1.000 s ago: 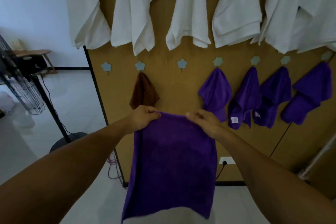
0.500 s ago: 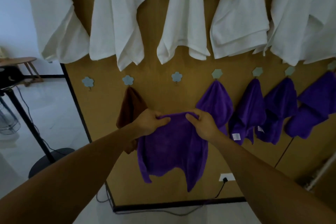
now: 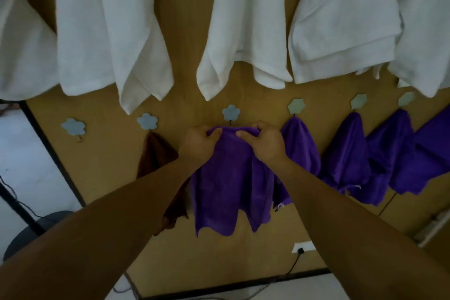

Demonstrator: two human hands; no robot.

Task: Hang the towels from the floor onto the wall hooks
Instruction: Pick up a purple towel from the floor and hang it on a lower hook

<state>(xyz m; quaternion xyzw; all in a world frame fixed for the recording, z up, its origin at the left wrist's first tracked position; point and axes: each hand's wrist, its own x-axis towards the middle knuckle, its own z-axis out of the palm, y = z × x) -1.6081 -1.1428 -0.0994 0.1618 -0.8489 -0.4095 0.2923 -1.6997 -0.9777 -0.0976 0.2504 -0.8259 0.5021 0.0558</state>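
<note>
- Left hand (image 3: 198, 145): the forearm enters from 7 o'clock and reaches up to the board. The fingers curl over the top hem of the towel (image 3: 226, 185), and the thumb presses the cloth from the front.
- Right hand (image 3: 265, 147): the forearm enters from 5 o'clock. The fingers curl over the same hem, and the thumb points toward 9 o'clock along the cloth.
- Both hands sit side by side, a little apart, with a bunched fold of hem between them. Each is clamped on the towel.
- Towel: purple and held against the board, its hem just below the hook (image 3: 230, 112) at 12 o'clock of the hands. Whether the cloth sits on the prong cannot be told. The body hangs between the forearms, with the wavy lower edge clear of the floor.
- Brown towel (image 3: 155, 153): at 9 o'clock of the towel, partly hidden by the left forearm.
- Purple towels (image 3: 348, 153): a hung row at 3 o'clock, the nearest just beside the right hand.
- Bare hook (image 3: 73, 126): at 9 o'clock, holding nothing.
- White towels (image 3: 107, 31): a hanging row across 12 o'clock.
- Board (image 3: 109, 165): tan, with a dark frame on its left and bottom edges.
- Socket (image 3: 303, 247): at 5 o'clock, low on the board, with a black plug and cable.
- Floor (image 3: 29, 165): pale and glossy at 9 o'clock, with a dark round stand base (image 3: 29, 234) at 8 o'clock.
</note>
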